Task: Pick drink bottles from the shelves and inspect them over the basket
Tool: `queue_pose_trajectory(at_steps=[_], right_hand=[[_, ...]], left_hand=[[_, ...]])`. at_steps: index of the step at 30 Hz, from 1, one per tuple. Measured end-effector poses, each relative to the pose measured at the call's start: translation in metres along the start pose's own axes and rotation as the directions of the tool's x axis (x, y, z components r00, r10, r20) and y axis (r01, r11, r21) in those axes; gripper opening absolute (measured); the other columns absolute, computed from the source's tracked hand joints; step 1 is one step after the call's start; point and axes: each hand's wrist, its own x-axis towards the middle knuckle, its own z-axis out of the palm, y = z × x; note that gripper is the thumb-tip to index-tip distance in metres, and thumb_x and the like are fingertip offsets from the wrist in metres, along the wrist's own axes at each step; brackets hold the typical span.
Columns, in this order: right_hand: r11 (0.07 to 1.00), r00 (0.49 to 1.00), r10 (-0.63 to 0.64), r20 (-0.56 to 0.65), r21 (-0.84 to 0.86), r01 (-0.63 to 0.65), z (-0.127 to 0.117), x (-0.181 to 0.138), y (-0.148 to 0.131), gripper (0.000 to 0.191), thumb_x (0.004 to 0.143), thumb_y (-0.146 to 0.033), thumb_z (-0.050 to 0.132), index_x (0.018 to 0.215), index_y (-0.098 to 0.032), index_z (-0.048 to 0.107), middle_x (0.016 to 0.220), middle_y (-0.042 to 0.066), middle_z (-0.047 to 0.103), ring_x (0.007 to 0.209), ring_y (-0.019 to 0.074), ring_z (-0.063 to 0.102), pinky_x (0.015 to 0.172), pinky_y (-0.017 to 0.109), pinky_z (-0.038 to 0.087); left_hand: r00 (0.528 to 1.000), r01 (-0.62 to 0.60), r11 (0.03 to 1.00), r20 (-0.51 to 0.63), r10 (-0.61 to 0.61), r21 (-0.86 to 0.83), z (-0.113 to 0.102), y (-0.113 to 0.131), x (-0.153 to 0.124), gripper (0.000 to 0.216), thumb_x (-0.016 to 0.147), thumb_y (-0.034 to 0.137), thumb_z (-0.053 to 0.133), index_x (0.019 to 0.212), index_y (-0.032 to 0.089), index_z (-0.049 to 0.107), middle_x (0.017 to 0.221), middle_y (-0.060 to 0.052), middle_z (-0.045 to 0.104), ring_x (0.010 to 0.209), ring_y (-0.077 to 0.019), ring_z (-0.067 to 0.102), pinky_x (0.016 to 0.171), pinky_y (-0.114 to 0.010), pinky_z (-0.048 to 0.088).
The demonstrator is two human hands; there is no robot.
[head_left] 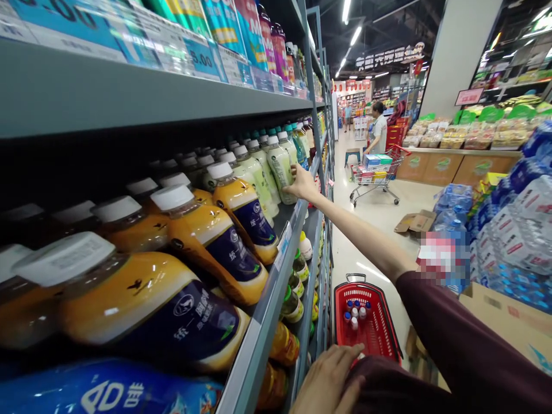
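My right hand (301,183) reaches along the shelf, thumb and fingers apart, at the side of a white-capped bottle of pale green drink (280,167). It seems to touch the bottle but is not closed round it. The bottle stands at the end of a row of similar pale bottles (254,172). Nearer to me, large orange bottles with dark blue labels (233,247) fill the same shelf. Low in the view, my left hand (330,376) lies with its fingers stretched out against dark red clothing, nothing seen in it.
A red shopping basket (366,339) with several small capped bottles sits on the floor. The shelf's metal edge (263,310) runs along my left. Packs of bottled water (509,247) are stacked at right. Farther off, a person (378,132) stands by a shopping cart (375,175).
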Motion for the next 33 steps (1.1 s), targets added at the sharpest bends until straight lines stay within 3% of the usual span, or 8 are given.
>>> queue_pose_trajectory(at_steps=[11, 15, 18, 20, 22, 23, 26, 33], right_hand=[[0.994, 0.995, -0.098, 0.014, 0.040, 0.098, -0.008, -0.010, 0.004, 0.072, 0.070, -0.018, 0.072, 0.137, -0.008, 0.048, 0.134, 0.021, 0.062, 0.122, 0.0305, 0.061, 0.107, 0.044, 0.050], [0.969, 0.981, -0.191, -0.039, 0.152, 0.195, -0.035, -0.047, 0.022, 0.060, 0.078, -0.020, 0.064, 0.135, -0.013, 0.048, 0.134, 0.017, 0.060, 0.118, 0.0261, 0.062, 0.103, 0.041, 0.051], [0.956, 0.973, -0.225, 0.058, 0.206, 0.208, -0.060, -0.097, 0.070, 0.051, 0.078, -0.014, 0.057, 0.129, -0.016, 0.053, 0.123, 0.011, 0.067, 0.096, 0.0207, 0.066, 0.092, 0.035, 0.053], [0.979, 0.949, -0.149, 0.278, 0.178, 0.101, -0.076, -0.142, 0.119, 0.048, 0.074, -0.008, 0.055, 0.121, -0.019, 0.060, 0.110, 0.005, 0.072, 0.080, 0.0168, 0.064, 0.089, 0.033, 0.052], [0.979, 0.884, 0.139, 0.445, 0.070, -0.190, -0.091, -0.199, 0.174, 0.045, 0.065, -0.002, 0.054, 0.105, -0.019, 0.067, 0.104, 0.002, 0.074, 0.080, 0.0160, 0.065, 0.088, 0.030, 0.051], [0.927, 0.827, 0.341, 0.447, -0.013, -0.375, -0.100, -0.233, 0.200, 0.044, 0.061, 0.000, 0.053, 0.098, -0.019, 0.068, 0.103, 0.001, 0.075, 0.086, 0.0164, 0.066, 0.090, 0.028, 0.049], [0.799, 0.701, 0.592, 0.396, -0.175, -0.576, -0.129, -0.353, 0.254, 0.037, 0.054, 0.000, 0.050, 0.082, -0.016, 0.068, 0.091, 0.006, 0.076, 0.090, 0.0233, 0.070, 0.085, 0.032, 0.052], [0.377, 0.265, 0.910, 0.318, -0.375, -0.847, -0.220, -0.630, 0.265, 0.010, 0.062, -0.018, 0.059, 0.065, -0.020, 0.068, 0.071, 0.009, 0.076, 0.076, 0.0317, 0.077, 0.069, 0.034, 0.059]], left_hand=[[0.988, 0.076, 0.997, 0.137, -0.076, 0.006, 0.013, 0.015, 0.015, 0.055, 0.097, 0.031, 0.058, 0.151, 0.033, 0.046, 0.147, -0.005, 0.060, 0.140, -0.0285, 0.051, 0.119, -0.050, 0.041], [0.979, 0.082, 0.995, 0.184, -0.090, 0.053, 0.022, 0.016, 0.036, 0.057, 0.094, 0.027, 0.061, 0.150, 0.031, 0.049, 0.141, -0.007, 0.064, 0.131, -0.0302, 0.059, 0.113, -0.049, 0.048], [0.973, 0.121, 0.988, 0.184, -0.138, 0.100, 0.031, 0.019, 0.051, 0.055, 0.096, 0.027, 0.056, 0.150, 0.028, 0.049, 0.140, -0.009, 0.064, 0.129, -0.0308, 0.059, 0.112, -0.048, 0.047], [0.968, 0.158, 0.979, 0.178, -0.179, 0.126, 0.039, 0.021, 0.061, 0.053, 0.098, 0.028, 0.051, 0.151, 0.027, 0.048, 0.142, -0.009, 0.063, 0.131, -0.0309, 0.058, 0.113, -0.048, 0.046], [0.959, 0.210, 0.965, 0.161, -0.235, 0.157, 0.051, 0.024, 0.071, 0.053, 0.100, 0.028, 0.046, 0.152, 0.029, 0.046, 0.145, -0.008, 0.061, 0.134, -0.0306, 0.056, 0.114, -0.047, 0.044], [0.951, 0.241, 0.955, 0.154, -0.268, 0.175, 0.059, 0.025, 0.077, 0.052, 0.100, 0.028, 0.043, 0.152, 0.030, 0.046, 0.147, -0.008, 0.060, 0.135, -0.0304, 0.055, 0.115, -0.047, 0.044], [0.920, 0.314, 0.925, 0.172, -0.352, 0.213, 0.086, 0.032, 0.098, 0.052, 0.099, 0.026, 0.041, 0.150, 0.030, 0.050, 0.148, -0.009, 0.059, 0.136, -0.0309, 0.055, 0.115, -0.047, 0.043], [0.908, 0.194, 0.944, 0.315, -0.276, 0.267, 0.147, 0.077, 0.156, 0.040, 0.100, 0.027, 0.046, 0.137, 0.022, 0.059, 0.126, -0.014, 0.070, 0.118, -0.0334, 0.065, 0.101, -0.048, 0.053]])
